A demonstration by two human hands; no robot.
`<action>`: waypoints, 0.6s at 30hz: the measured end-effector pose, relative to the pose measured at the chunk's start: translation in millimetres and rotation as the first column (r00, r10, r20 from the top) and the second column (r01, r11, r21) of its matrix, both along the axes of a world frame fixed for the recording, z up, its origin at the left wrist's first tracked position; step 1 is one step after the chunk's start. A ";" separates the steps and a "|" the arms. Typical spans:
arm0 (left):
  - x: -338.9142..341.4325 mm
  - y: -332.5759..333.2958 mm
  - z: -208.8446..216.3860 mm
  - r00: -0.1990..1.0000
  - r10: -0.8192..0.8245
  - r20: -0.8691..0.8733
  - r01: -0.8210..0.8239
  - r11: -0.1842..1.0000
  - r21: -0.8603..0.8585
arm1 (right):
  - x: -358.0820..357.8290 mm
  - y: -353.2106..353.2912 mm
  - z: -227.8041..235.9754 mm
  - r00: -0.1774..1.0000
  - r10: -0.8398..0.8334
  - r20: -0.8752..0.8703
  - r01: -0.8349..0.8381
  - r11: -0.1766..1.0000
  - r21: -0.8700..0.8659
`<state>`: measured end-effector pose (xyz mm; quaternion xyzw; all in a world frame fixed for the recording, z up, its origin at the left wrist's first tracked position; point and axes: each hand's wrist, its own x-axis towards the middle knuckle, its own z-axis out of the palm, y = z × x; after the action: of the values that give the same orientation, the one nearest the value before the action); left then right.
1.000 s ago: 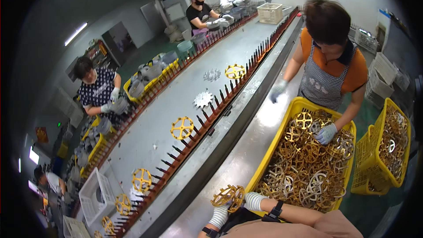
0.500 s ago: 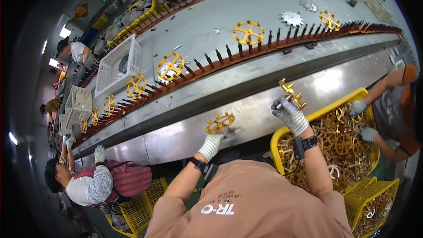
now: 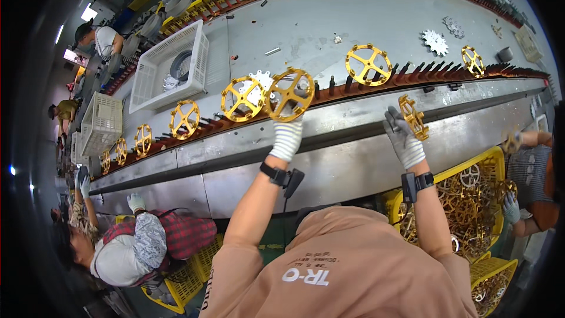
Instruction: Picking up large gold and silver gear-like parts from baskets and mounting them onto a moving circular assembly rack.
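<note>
My left hand (image 3: 287, 138), in a striped glove, reaches over the row of dark pegs and holds a gold spoked wheel (image 3: 289, 94) by its lower rim. Its fingers are mostly hidden behind the wheel. Just left of it another gold wheel (image 3: 243, 99) sits at the pegs, a silver toothed disc (image 3: 262, 82) behind it. My right hand (image 3: 403, 135), also gloved, grips a second gold spoked wheel (image 3: 414, 118) seen nearly edge-on, in front of the peg row. Farther right along the pegs stands a gold wheel (image 3: 368, 65).
A metal ledge (image 3: 329, 165) runs between me and the pegs (image 3: 332, 85). At my right, a yellow crate (image 3: 498, 162) holds many gold wheels. A co-worker's gloved hand (image 3: 511, 207) is beside it. A white basket (image 3: 141, 76) stands on the table. Another person (image 3: 126, 247) works at left.
My left hand has lifted its gold wheel from over the ledge to the peg row. My right hand has moved forward with its wheel, which has turned. The view has shifted.
</note>
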<state>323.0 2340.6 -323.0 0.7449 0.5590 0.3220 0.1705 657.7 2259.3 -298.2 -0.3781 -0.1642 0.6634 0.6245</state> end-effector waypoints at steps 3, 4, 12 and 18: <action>39.2 22.7 -3.5 0.991 0.079 0.105 -0.083 0.996 0.028 | -24.4 43.5 27.7 0.982 0.011 -0.191 0.000 0.998 0.056; 56.7 27.9 10.4 0.964 0.048 0.260 -0.052 0.999 0.011 | -28.7 53.7 41.9 0.989 0.013 -0.147 0.003 0.994 0.108; 76.7 59.8 14.4 0.431 0.027 0.902 0.107 0.991 -0.080 | -62.7 113.0 90.0 0.889 -0.255 0.381 0.198 0.963 0.181; 6.7 74.4 -33.5 -0.516 0.314 0.797 0.309 0.936 -0.168 | -14.7 109.9 142.7 0.950 -0.272 0.151 0.257 0.960 0.113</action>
<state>329.8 2415.0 -356.5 0.0289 0.1670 0.6965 0.6973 643.0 2369.2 -155.5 -0.4213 -0.1935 0.5317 0.7088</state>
